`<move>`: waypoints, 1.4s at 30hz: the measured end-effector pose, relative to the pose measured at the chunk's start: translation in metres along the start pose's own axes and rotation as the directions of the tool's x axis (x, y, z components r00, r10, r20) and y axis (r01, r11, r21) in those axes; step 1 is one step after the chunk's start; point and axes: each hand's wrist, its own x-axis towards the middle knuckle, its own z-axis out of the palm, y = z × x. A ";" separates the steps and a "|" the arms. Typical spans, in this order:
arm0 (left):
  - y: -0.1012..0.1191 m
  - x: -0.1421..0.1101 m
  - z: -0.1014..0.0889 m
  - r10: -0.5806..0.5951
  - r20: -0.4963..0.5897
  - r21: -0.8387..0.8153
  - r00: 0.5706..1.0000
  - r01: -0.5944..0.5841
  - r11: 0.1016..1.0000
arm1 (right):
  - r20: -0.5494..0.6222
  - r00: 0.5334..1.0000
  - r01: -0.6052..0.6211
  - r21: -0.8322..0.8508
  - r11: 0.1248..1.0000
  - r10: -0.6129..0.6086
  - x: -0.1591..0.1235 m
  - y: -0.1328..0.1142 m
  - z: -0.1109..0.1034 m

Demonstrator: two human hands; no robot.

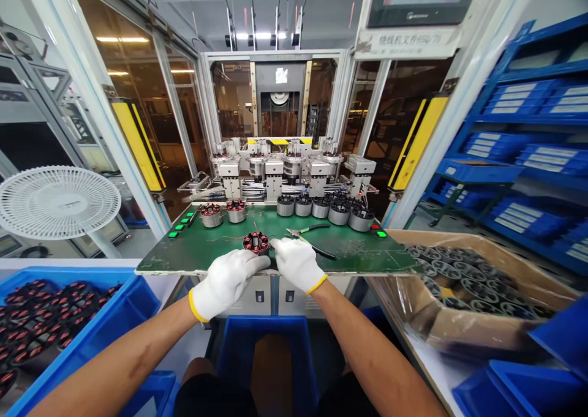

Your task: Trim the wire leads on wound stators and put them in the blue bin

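Note:
A motor stator wound with copper wire sits near the front edge of the green worktop. My left hand, in a white glove with a yellow cuff, is closed around its near left side. At its right side my gloved right hand has its fingers pinched together; what they hold is too small to make out. Just behind that hand lie wire cutters, their jaws pointing left and one handle partly covered. Two more wound stators, a left one and a right one, stand farther back. Loose wire strands lie nearby.
Several stator cores without copper stand at the back right, before the winding machine. A blue bin of wound stators is at left, below a white fan. At right sits a cardboard box of cores.

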 end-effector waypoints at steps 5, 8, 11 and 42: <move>-0.001 0.004 -0.003 -0.298 -0.031 -0.379 0.954 0.264 0.887 | 0.087 0.996 0.003 -0.010 1.000 -0.002 0.000 -0.002 -0.002; 0.001 0.016 -0.014 -0.417 0.064 -0.452 0.907 0.399 0.798 | 0.141 0.990 0.026 -0.036 0.999 -0.020 -0.001 -0.003 -0.004; -0.001 0.034 -0.028 -0.461 0.146 -0.427 0.875 0.476 0.769 | 0.178 0.983 0.049 -0.074 0.996 -0.036 -0.005 -0.008 -0.007; -0.024 0.001 0.031 0.031 -0.208 0.144 0.978 -0.001 0.990 | 0.086 0.995 0.061 -0.037 0.997 -0.058 -0.011 -0.043 -0.062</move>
